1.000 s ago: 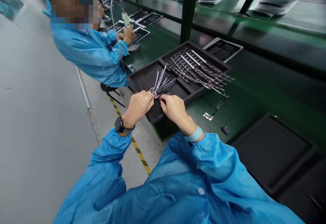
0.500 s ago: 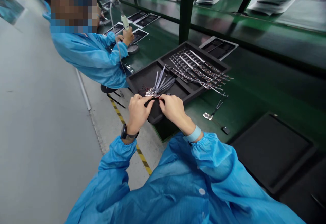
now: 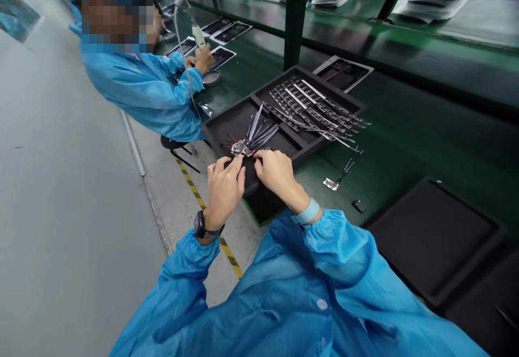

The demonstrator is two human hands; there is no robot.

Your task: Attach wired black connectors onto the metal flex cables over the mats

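Note:
A fanned bundle of thin flex cables point(image 3: 253, 136) lies in the left compartment of a black foam tray point(image 3: 233, 106), their connector ends gathered at the near edge. My right hand point(image 3: 275, 173) is closed in a pinch at those gathered ends. My left hand point(image 3: 225, 189) sits just beside it, fingers stretched out and slightly apart, the fingertips touching the bundle's near end. The tray's right compartment holds rows of several more flex cables point(image 3: 314, 107). Both arms wear blue sleeves; a watch is on my left wrist.
One loose flex cable point(image 3: 338, 178) and a small black part point(image 3: 359, 205) lie on the green bench. An empty black tray point(image 3: 433, 238) sits at lower right. A co-worker in a blue coat point(image 3: 141, 86) holds a tool point(image 3: 198, 35) at the far left. A green post point(image 3: 294, 16) rises behind the tray.
My left hand has let go of the bundle's end, drawn back toward me and spread its fingers. My right hand has stayed pinched at the bundle.

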